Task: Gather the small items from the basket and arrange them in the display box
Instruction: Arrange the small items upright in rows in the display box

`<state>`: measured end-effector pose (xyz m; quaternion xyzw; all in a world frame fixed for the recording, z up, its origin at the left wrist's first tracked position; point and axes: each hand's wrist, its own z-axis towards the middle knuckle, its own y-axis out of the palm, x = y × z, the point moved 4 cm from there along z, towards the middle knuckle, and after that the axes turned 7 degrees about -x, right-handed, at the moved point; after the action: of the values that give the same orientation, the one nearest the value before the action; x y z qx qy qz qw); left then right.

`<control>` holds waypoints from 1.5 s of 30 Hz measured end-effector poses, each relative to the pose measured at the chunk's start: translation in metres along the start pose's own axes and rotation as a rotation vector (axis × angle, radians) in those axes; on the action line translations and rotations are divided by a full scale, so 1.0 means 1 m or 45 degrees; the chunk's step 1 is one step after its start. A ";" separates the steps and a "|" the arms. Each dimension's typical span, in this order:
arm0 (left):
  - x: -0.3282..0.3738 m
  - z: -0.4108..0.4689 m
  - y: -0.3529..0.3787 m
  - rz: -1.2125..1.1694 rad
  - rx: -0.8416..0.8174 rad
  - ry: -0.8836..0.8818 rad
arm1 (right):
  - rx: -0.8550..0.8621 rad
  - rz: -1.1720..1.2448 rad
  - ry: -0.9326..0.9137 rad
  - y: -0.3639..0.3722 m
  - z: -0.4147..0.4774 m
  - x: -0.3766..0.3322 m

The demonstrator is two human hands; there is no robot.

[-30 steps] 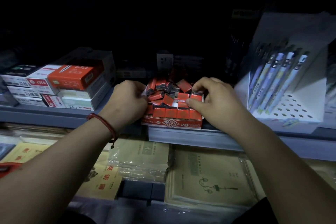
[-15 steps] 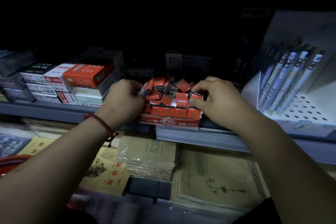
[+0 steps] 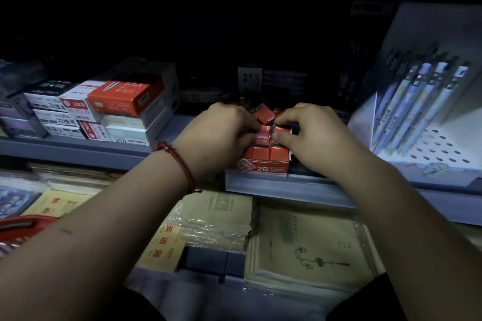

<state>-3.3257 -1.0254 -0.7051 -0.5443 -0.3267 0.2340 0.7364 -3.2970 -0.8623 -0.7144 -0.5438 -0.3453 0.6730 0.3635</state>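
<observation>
Near left, a red plastic basket (image 3: 23, 225) is noted. On the grey shelf (image 3: 287, 186), small red rectangular packets (image 3: 263, 116) are heaped in the red cardboard display box (image 3: 263, 168). One is pinched in the curled grip of the left hand (image 3: 221, 135), another in that of the right hand (image 3: 310, 141).

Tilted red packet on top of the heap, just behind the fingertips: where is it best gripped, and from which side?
I'd grip the tilted red packet by its two opposite side edges, coming from above. It lies loose atop the other packets in the display box, top face exposed, lower sides crowded.
</observation>
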 end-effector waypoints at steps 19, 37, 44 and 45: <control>-0.010 0.017 0.009 -0.158 0.106 -0.120 | 0.049 -0.014 -0.015 -0.004 0.000 0.002; -0.011 -0.004 0.009 -0.282 0.030 0.051 | 0.150 0.255 0.278 0.007 -0.013 0.014; -0.017 -0.014 0.000 -0.144 0.100 -0.031 | 0.045 0.549 0.260 0.025 -0.014 -0.006; -0.020 -0.016 -0.003 -0.114 0.113 -0.056 | 0.035 0.562 0.238 0.027 -0.014 -0.011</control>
<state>-3.3277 -1.0504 -0.7100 -0.4907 -0.3561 0.2270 0.7621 -3.2851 -0.8840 -0.7349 -0.6612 -0.1737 0.6874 0.2452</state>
